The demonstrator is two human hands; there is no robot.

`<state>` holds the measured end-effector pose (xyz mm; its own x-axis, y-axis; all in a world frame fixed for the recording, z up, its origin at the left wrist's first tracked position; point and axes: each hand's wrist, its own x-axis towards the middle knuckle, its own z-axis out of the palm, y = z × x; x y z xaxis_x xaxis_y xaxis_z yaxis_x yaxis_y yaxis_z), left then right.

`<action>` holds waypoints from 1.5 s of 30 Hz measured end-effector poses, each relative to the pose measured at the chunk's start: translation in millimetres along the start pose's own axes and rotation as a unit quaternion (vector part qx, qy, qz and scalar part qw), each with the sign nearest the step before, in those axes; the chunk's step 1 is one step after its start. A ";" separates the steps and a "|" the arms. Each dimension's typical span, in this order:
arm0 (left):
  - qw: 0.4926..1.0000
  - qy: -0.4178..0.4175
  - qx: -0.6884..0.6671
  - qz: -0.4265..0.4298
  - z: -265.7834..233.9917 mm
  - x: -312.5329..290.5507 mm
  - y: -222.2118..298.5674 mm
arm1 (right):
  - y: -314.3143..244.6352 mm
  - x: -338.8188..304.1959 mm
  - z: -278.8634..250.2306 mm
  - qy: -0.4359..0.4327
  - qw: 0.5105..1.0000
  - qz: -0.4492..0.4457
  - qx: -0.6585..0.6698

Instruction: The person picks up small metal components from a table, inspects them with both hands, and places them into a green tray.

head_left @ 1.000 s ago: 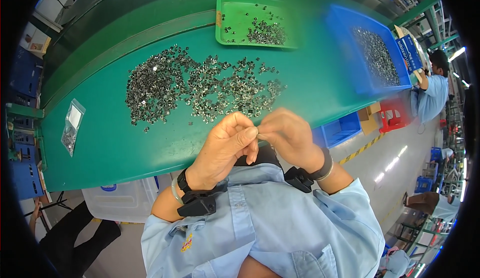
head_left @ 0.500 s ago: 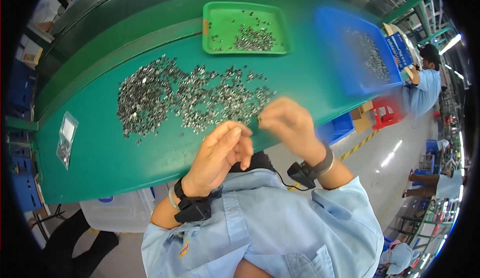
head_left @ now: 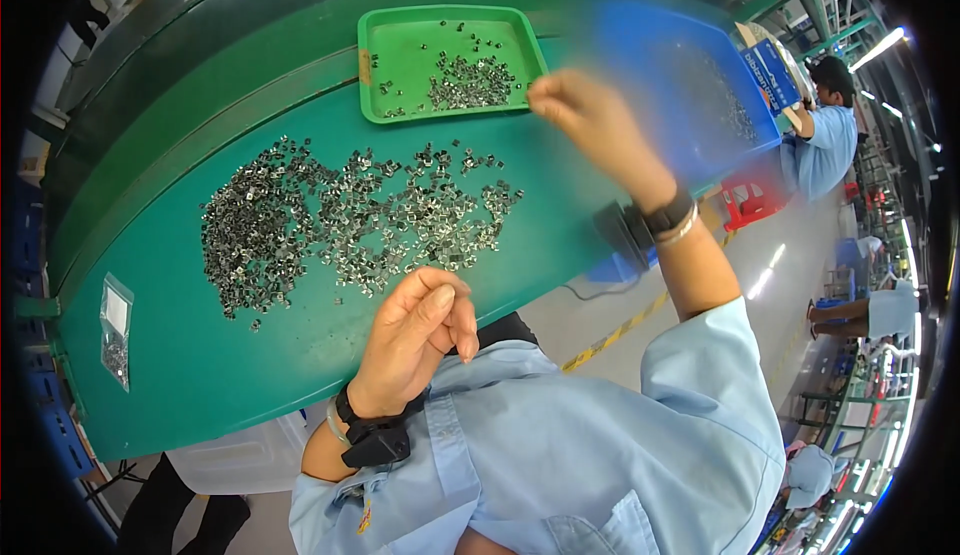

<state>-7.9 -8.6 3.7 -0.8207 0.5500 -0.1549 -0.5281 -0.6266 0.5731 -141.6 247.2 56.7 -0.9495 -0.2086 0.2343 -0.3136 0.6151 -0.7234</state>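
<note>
Small, shiny metal parts lie on the green tabletop in a dense heap on the left, thinning into a looser spread on the right. My left hand hovers over the table's near edge, thumb against curled fingers; whatever it might hold is hidden. Reaching forward, my right hand has its thumb and fingers pinched together at the right rim of a green tray. Anything between those fingertips is too small to make out. More of the small metal parts lie in the tray.
A blue bin with small parts stands to the right, blurred. Far left lies a clear plastic bag of parts. A red plastic thing sits beyond the table edge. At right is another person beside a blue box.
My right hand has moved away from my left, forward to the green tray's right rim. My left hand stays curled near the table edge. The whole view has shifted slightly.
</note>
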 end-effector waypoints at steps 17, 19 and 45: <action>0.995 0.058 0.083 0.011 16.0 5.0 -0.8 | -5.1 -69.7 26.5 -0.012 0.989 -0.097 -0.109; 0.991 0.074 0.110 0.017 20.9 10.4 1.1 | -14.4 -71.4 25.3 -0.001 0.986 -0.150 -0.074; 0.962 0.098 0.251 -0.050 27.5 36.2 26.6 | -42.5 -62.1 16.5 -0.098 0.928 -0.337 -0.126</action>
<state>-45.6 9.9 35.5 -0.8223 0.4491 -0.3495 -0.4753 -0.2042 0.8558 -69.2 221.5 62.2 -0.5260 -0.7287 0.4386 -0.8505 0.4482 -0.2755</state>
